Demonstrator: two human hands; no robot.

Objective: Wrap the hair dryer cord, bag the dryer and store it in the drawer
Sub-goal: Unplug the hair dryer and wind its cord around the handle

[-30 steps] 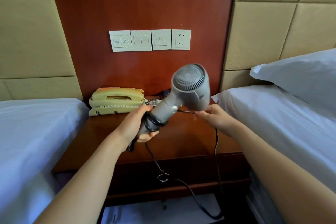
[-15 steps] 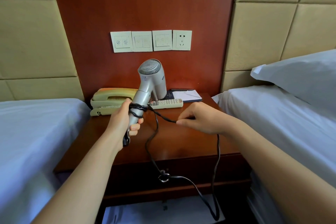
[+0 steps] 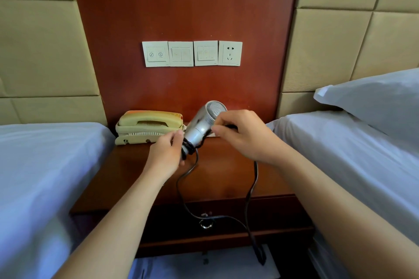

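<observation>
Gripping smooth silver dryer [image 3: 200, 127], thin black cord [image 3: 250, 190] coiled round handle

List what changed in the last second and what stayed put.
The right hand carried the cord from beside the handle up to the dryer, adding a turn; the dryer tipped right. The left hand kept its grip on the handle. The phone and drawer did not move.

One head-worn wide-angle view looks forward and slightly down from close behind both hands, facing the nightstand [image 3: 226, 179] beyond their grip.
</observation>
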